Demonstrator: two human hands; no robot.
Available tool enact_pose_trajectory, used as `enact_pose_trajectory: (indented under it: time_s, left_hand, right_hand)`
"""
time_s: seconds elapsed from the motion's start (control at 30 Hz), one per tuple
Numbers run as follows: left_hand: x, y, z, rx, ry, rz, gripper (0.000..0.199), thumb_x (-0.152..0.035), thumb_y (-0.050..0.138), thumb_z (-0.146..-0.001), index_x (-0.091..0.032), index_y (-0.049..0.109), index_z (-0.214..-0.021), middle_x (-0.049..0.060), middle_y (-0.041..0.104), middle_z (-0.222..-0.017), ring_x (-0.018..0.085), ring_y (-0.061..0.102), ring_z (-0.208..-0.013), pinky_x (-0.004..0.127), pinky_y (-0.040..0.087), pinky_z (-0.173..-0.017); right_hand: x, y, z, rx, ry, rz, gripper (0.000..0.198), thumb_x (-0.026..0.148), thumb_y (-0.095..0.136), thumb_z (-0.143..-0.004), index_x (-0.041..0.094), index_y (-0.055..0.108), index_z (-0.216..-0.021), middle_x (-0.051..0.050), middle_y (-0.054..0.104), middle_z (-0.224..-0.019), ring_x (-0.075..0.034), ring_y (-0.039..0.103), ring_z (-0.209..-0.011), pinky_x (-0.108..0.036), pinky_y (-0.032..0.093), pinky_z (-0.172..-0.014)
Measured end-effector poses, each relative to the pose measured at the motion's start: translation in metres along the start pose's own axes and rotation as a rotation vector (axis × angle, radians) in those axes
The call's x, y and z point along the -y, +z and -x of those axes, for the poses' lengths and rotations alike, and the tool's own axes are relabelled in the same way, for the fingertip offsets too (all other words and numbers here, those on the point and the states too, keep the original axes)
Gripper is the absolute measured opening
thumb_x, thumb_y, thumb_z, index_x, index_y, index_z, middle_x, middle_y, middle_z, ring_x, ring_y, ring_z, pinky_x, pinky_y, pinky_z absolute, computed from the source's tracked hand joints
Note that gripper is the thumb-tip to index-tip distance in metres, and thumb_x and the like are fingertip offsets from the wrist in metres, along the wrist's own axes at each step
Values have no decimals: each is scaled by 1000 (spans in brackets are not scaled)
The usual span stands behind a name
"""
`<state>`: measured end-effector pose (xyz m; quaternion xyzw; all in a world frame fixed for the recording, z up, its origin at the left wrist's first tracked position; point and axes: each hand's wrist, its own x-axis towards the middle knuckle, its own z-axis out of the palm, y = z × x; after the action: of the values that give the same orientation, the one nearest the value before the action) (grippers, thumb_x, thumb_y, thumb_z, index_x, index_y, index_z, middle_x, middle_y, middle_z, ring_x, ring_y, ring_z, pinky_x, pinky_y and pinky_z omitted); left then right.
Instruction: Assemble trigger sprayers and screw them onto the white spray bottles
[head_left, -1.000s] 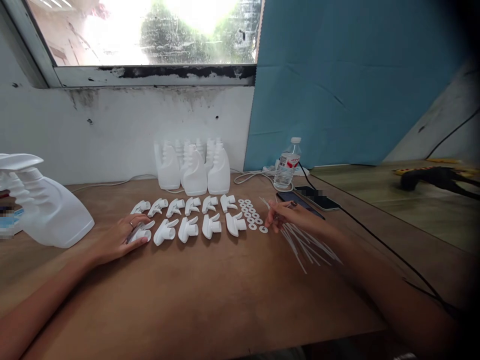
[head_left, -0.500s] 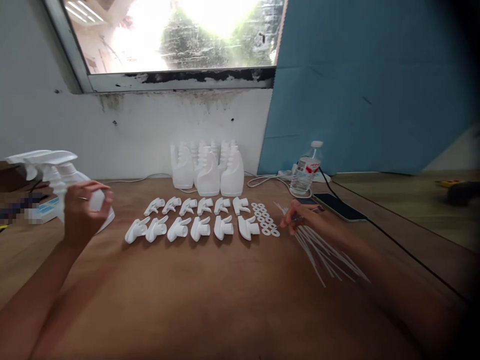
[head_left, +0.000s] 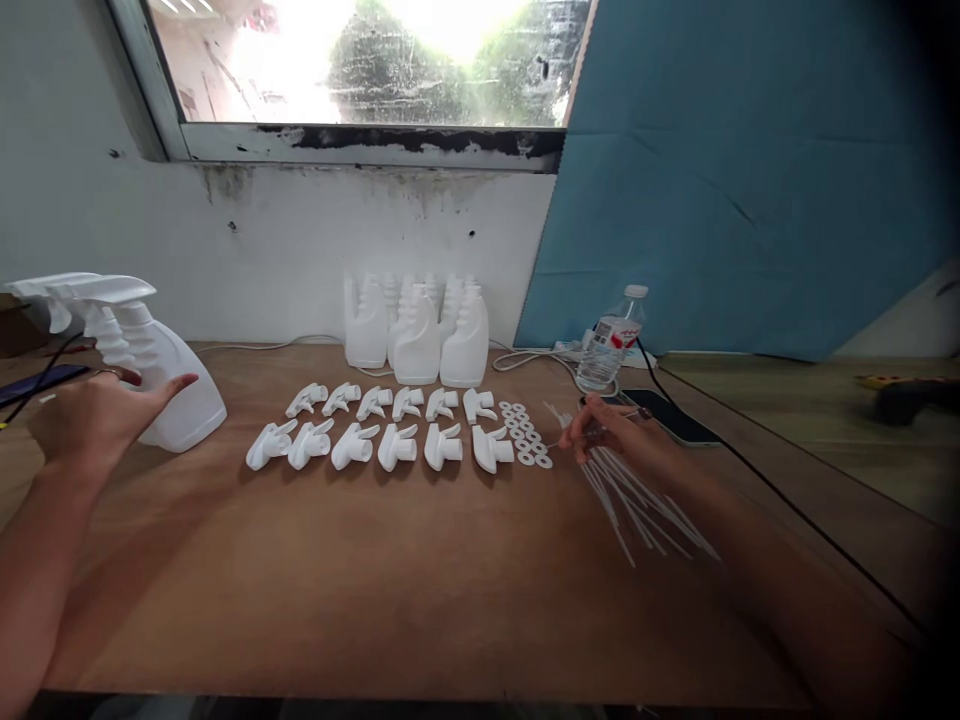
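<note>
Spray bottles [head_left: 416,350], spray heads [head_left: 349,450], tubes [head_left: 628,497] — smooth white plastic. Drink bottle [head_left: 602,352] — clear glossy plastic. Tabletop [head_left: 375,570] looks wooden, dull sheen. Blue sheet [head_left: 712,180]: matt, creased, clothlike.

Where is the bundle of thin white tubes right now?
In the head view, the tubes lie right of centre, under the right hand, beside the white rings.

Watching remotely, I look across a brown tabletop [head_left: 412,580] to a white far wall [head_left: 322,230], stained beneath a window [head_left: 360,70]. Bright daylight glares through its dirty glass, and dark patches [head_left: 495,140] mark its bottom rail [head_left: 240,146]. To the right I see a creased blue sheet [head_left: 712,200] hanging.
</note>
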<state>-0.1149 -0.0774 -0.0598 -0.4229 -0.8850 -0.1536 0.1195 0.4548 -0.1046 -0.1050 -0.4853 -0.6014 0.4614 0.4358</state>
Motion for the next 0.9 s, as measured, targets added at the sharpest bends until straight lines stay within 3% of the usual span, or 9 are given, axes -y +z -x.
enact_pose_trajectory:
  time_s: [0.1, 0.17, 0.27, 0.33, 0.4, 0.5, 0.67, 0.77, 0.9]
  left_hand:
    - [-2, 1, 1, -2, 83, -41, 83, -78, 49, -66, -13, 61, -116, 22, 64, -115, 41, 60, -106, 48, 50, -84]
    - [-1, 5, 3, -59, 184, -25, 73, -73, 51, -68, -12, 63, -105, 20, 63, -117, 39, 60, -105, 47, 51, -83]
    - [-5, 10, 15, -190, 327, 56, 62, -73, 54, -66, -17, 63, -91, 14, 64, -110, 36, 64, -90, 41, 52, -67]
    - [-16, 10, 28, -310, 417, 133, 58, -69, 59, -67, -18, 60, -96, 11, 63, -108, 30, 65, -80, 35, 49, -59]
    - [-34, 4, 43, -437, 537, 186, 54, -59, 62, -71, -19, 56, -106, 9, 62, -110, 25, 65, -74, 30, 45, -56]
    - [-65, -12, 62, -583, 790, 171, 43, -48, 58, -81, -19, 53, -114, 7, 66, -108, 23, 65, -75, 29, 41, -55]
    - [-113, -37, 82, -658, 1269, 207, 25, -29, 54, -88, -24, 58, -112, 7, 64, -122, 29, 61, -106, 43, 45, -87]
    - [-130, -41, 90, -609, 1294, 339, 25, -20, 52, -87, -28, 60, -110, 4, 63, -123, 31, 59, -111, 53, 40, -95]
    - [-141, -40, 91, -514, 1296, 444, 27, -21, 54, -87, -30, 61, -111, 3, 63, -122, 32, 57, -115, 58, 37, -97]
  right_hand:
    - [2, -1, 1, -16, -21, 0, 54, 67, 52, -82, 16, 64, -71, -11, 72, -79, -14, 57, -47, -29, 45, -51]
    - [5, -3, 3, -31, -43, -8, 49, 66, 49, -85, 19, 63, -81, -11, 73, -86, -10, 47, -35, -29, 35, -40]
    - [13, -1, 7, -82, -86, -32, 38, 60, 50, -87, 24, 61, -91, -9, 73, -93, -6, 34, -27, -28, 17, -35]
    - [21, 5, 9, -125, -128, -67, 33, 57, 54, -86, 25, 61, -88, -7, 71, -85, -5, 31, -27, -28, 13, -34]
    - [32, 16, 8, -109, -143, -95, 33, 55, 58, -84, 23, 61, -82, -3, 67, -74, -5, 33, -28, -25, 17, -32]
    - [53, 39, 3, 61, -114, -124, 39, 58, 61, -81, 19, 61, -78, -2, 61, -68, -8, 46, -34, -21, 28, -30]
    - [85, 82, -17, 330, 14, -281, 60, 71, 47, -82, 15, 64, -96, -14, 69, -95, -22, 69, -66, -27, 54, -43]
    - [87, 98, -32, 348, 90, -342, 57, 68, 53, -81, 14, 62, -98, -14, 70, -91, -23, 70, -70, -30, 57, -49]
    - [76, 106, -45, 229, 92, -385, 40, 50, 70, -77, 14, 62, -90, -10, 68, -82, -17, 65, -62, -25, 53, -46]
